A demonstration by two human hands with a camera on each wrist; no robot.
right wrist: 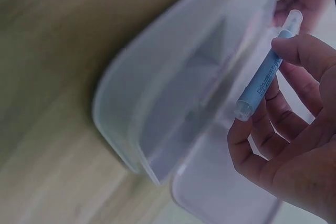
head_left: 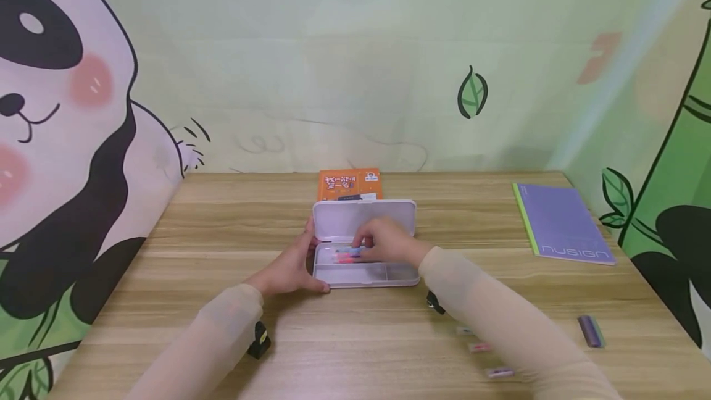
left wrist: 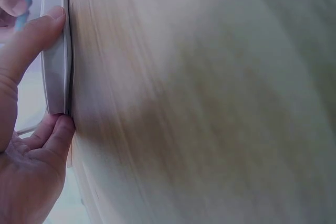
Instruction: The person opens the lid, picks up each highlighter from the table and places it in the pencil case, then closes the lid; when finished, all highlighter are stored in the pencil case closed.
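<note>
A shallow, rounded-rectangular pencil case of smooth, pale lilac-white material [head_left: 350, 275] is set on a wood-grained tabletop [head_left: 333, 344], its lid raised at the back and its tray divided by thin straight walls. Its left end is gripped by the left hand [head_left: 291, 268], with the thumb laid at the front corner and the fingers at the back one. A slim, light-blue cylindrical pen with clear, glossy ends and fine dark print [right wrist: 262, 80] is pinched between the thumb and fingers of the right hand [head_left: 390, 242], held over the case's rear compartment. Pink and blue pens [head_left: 347, 258] are laid in that compartment, partly hidden by the right hand.

The lower part of an orange printed book [head_left: 350, 183] is blocked by the lid. Three slim pens [head_left: 479, 347] on the tabletop are partly covered by the right arm's pale, soft sleeve [head_left: 489, 310]. Farther right, a small dark purple block-like object [head_left: 591, 332] and a flat purple notebook with a lime-green spine [head_left: 566, 221] are seen. The wall behind is covered by a panda-and-leaf print.
</note>
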